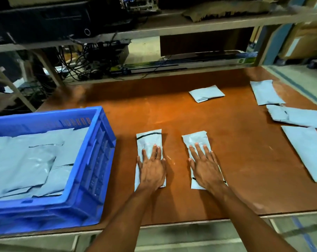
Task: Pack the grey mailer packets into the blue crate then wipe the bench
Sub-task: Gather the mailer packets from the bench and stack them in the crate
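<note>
My left hand [151,168] presses flat on one slim grey plastic mailer packet [149,140]. My right hand [205,166] lies flat on another [195,140]. The blue plastic crate [92,160] sits left of both.

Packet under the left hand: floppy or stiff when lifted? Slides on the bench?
Probably floppy: the packet under the left hand looks thin and creased, so it should sag when lifted. Likely light, lying nearly flat. Its glossy film may slide on the smooth bench.
</note>
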The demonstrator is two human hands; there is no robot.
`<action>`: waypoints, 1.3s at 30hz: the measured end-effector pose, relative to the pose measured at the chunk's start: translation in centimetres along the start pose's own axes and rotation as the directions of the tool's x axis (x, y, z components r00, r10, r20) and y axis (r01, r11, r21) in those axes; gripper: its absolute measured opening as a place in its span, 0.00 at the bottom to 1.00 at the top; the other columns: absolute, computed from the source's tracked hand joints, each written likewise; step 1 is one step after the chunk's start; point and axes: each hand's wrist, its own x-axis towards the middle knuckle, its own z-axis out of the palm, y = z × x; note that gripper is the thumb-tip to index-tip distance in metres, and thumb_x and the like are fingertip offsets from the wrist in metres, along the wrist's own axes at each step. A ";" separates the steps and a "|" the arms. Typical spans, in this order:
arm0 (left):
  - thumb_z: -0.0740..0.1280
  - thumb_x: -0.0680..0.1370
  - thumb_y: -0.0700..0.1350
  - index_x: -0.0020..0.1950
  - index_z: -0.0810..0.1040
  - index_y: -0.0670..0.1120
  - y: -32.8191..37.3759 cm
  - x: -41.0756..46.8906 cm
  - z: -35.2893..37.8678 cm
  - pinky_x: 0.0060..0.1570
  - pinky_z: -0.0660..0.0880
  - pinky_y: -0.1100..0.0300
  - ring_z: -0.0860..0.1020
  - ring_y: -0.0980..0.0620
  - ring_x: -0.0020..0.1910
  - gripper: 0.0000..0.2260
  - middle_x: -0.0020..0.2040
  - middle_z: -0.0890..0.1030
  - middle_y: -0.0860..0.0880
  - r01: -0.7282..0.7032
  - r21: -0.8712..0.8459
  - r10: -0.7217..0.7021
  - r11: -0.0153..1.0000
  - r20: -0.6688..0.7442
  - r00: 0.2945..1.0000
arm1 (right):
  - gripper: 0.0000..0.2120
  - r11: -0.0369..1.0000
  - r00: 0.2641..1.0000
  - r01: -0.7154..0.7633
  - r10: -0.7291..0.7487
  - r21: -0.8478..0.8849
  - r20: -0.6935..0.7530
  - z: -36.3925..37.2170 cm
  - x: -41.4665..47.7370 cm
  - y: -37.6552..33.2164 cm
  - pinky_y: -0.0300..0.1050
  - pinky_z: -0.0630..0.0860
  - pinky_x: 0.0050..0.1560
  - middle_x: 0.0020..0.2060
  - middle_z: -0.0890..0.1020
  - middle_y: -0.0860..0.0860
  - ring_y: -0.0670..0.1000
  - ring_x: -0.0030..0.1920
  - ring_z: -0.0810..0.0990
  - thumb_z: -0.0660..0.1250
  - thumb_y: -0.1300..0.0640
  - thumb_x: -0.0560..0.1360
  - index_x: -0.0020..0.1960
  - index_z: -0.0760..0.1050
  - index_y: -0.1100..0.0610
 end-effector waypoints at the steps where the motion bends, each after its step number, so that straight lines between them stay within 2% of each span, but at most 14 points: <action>1: 0.45 0.83 0.54 0.81 0.51 0.51 -0.3 -0.1 -0.3 0.75 0.49 0.39 0.50 0.39 0.79 0.25 0.81 0.52 0.53 -0.031 0.016 0.031 0.999 -0.003 1.000 | 0.33 1.000 1.000 0.004 -0.004 -0.010 0.010 0.2 0.0 0.1 0.55 0.49 0.76 0.79 0.55 0.50 0.57 0.79 0.53 0.34 0.38 0.79 0.79 0.55 0.48; 5: 0.51 0.83 0.41 0.81 0.50 0.46 -2.0 -0.6 -1.4 0.74 0.58 0.49 0.52 0.41 0.78 0.26 0.81 0.52 0.51 -0.140 0.076 0.138 0.987 0.027 0.990 | 0.28 0.998 0.998 0.056 -0.055 -0.019 0.021 0.6 -1.1 -0.2 0.55 0.57 0.75 0.78 0.60 0.49 0.56 0.78 0.58 0.40 0.44 0.81 0.78 0.59 0.49; 9: 0.45 0.81 0.37 0.80 0.53 0.44 -2.8 -0.6 -3.8 0.72 0.62 0.50 0.57 0.40 0.76 0.26 0.81 0.56 0.49 -0.173 0.029 0.171 0.985 0.052 0.984 | 0.27 0.992 0.996 0.085 -0.082 0.095 -0.034 -1.8 -2.6 -3.0 0.50 0.58 0.74 0.77 0.59 0.44 0.50 0.78 0.58 0.41 0.46 0.81 0.78 0.57 0.47; 11: 0.37 0.75 0.41 0.79 0.58 0.43 -2.8 -1.0 -6.9 0.69 0.66 0.46 0.62 0.37 0.74 0.32 0.79 0.59 0.47 -0.215 -0.029 0.213 0.976 -0.059 0.975 | 0.26 0.978 0.986 0.082 -0.052 0.193 -0.158 -4.5 -2.3 -5.4 0.53 0.61 0.72 0.77 0.61 0.44 0.51 0.77 0.60 0.43 0.46 0.81 0.78 0.58 0.47; 13: 0.39 0.73 0.40 0.78 0.60 0.42 -2.8 -2.0 -11.5 0.67 0.68 0.44 0.65 0.36 0.72 0.33 0.79 0.62 0.47 -0.280 -0.051 0.263 0.959 -0.214 0.941 | 0.24 0.954 0.956 0.117 -0.032 0.278 -0.291 -8.0 -1.1 -8.5 0.58 0.61 0.72 0.77 0.63 0.46 0.53 0.77 0.60 0.45 0.46 0.82 0.78 0.59 0.46; 15: 0.48 0.77 0.35 0.78 0.61 0.42 -3.6 -3.2 -16.5 0.65 0.71 0.43 0.66 0.37 0.71 0.28 0.78 0.62 0.47 -0.352 -0.022 0.320 0.936 -0.367 0.874 | 0.23 0.913 0.910 0.194 -0.031 0.359 -0.413 -11.9 0.1 -12.2 0.60 0.59 0.73 0.76 0.63 0.48 0.53 0.77 0.58 0.47 0.46 0.83 0.77 0.59 0.45; 18: 0.53 0.77 0.38 0.73 0.71 0.41 -8.1 -5.8 -24.8 0.53 0.76 0.47 0.74 0.38 0.63 0.24 0.72 0.73 0.45 -0.393 0.104 0.353 0.914 -0.685 0.637 | 0.22 0.872 0.807 0.360 -0.113 0.332 -0.579 -17.2 1.3 -19.6 0.55 0.59 0.75 0.75 0.66 0.49 0.53 0.76 0.61 0.49 0.48 0.85 0.77 0.61 0.49; 20: 0.56 0.77 0.38 0.72 0.71 0.41 -14.0 -7.0 -28.5 0.52 0.76 0.48 0.74 0.40 0.62 0.23 0.71 0.74 0.45 -0.341 0.196 0.365 0.919 -0.748 0.555 | 0.22 0.843 0.763 0.457 -0.207 0.284 -0.612 -19.2 1.4 -25.4 0.57 0.63 0.73 0.73 0.69 0.52 0.54 0.75 0.65 0.50 0.49 0.85 0.77 0.62 0.51; 22: 0.59 0.77 0.36 0.74 0.68 0.40 -21.3 -7.4 -30.7 0.55 0.75 0.47 0.72 0.40 0.64 0.24 0.73 0.71 0.45 -0.250 0.255 0.356 0.934 -0.723 0.591 | 0.22 0.819 0.735 0.521 -0.286 0.242 -0.614 -19.3 1.5 -31.0 0.60 0.66 0.69 0.71 0.72 0.54 0.55 0.72 0.68 0.51 0.50 0.84 0.75 0.65 0.53; 27: 0.67 0.63 0.36 0.70 0.63 0.39 -37.6 -6.9 -30.1 0.55 0.75 0.44 0.71 0.39 0.64 0.35 0.72 0.65 0.43 -0.038 0.387 0.197 0.921 -0.380 0.904 | 0.22 0.829 0.776 0.525 -0.371 0.196 -0.511 -15.7 1.5 -42.0 0.54 0.70 0.62 0.64 0.78 0.55 0.57 0.64 0.75 0.51 0.50 0.81 0.72 0.70 0.55; 30: 0.77 0.56 0.36 0.68 0.67 0.39 -42.8 -7.8 -28.6 0.47 0.78 0.43 0.73 0.38 0.56 0.42 0.69 0.69 0.43 0.073 0.364 0.059 0.928 -0.339 0.939 | 0.21 0.828 0.815 0.518 -0.403 0.215 -0.416 -13.3 0.8 -47.5 0.55 0.70 0.65 0.67 0.76 0.56 0.57 0.66 0.74 0.54 0.52 0.81 0.70 0.72 0.57; 34: 0.65 0.68 0.32 0.66 0.71 0.38 -47.7 -7.5 -27.7 0.43 0.79 0.43 0.75 0.36 0.53 0.25 0.65 0.74 0.42 0.074 0.395 0.094 0.916 -0.389 0.917 | 0.20 0.843 0.844 0.512 -0.457 0.166 -0.280 -10.8 0.7 -54.9 0.52 0.66 0.67 0.70 0.73 0.55 0.56 0.68 0.72 0.53 0.52 0.83 0.71 0.70 0.56; 37: 0.65 0.71 0.35 0.64 0.71 0.42 -51.6 -6.6 -26.1 0.45 0.79 0.42 0.77 0.37 0.53 0.21 0.63 0.75 0.43 -0.018 0.348 0.096 0.937 -0.211 0.973 | 0.21 0.887 0.881 0.452 -0.427 0.095 -0.204 -9.2 1.6 -59.4 0.55 0.68 0.63 0.69 0.71 0.55 0.59 0.66 0.71 0.50 0.50 0.80 0.69 0.67 0.57; 39: 0.60 0.76 0.46 0.67 0.69 0.44 -53.4 -6.2 -24.7 0.56 0.75 0.42 0.75 0.37 0.62 0.20 0.69 0.73 0.43 -0.085 0.238 0.100 0.968 -0.051 0.994 | 0.24 0.922 0.927 0.374 -0.374 0.099 -0.025 -7.7 2.2 -61.0 0.60 0.66 0.66 0.73 0.65 0.57 0.61 0.70 0.65 0.49 0.47 0.80 0.72 0.63 0.58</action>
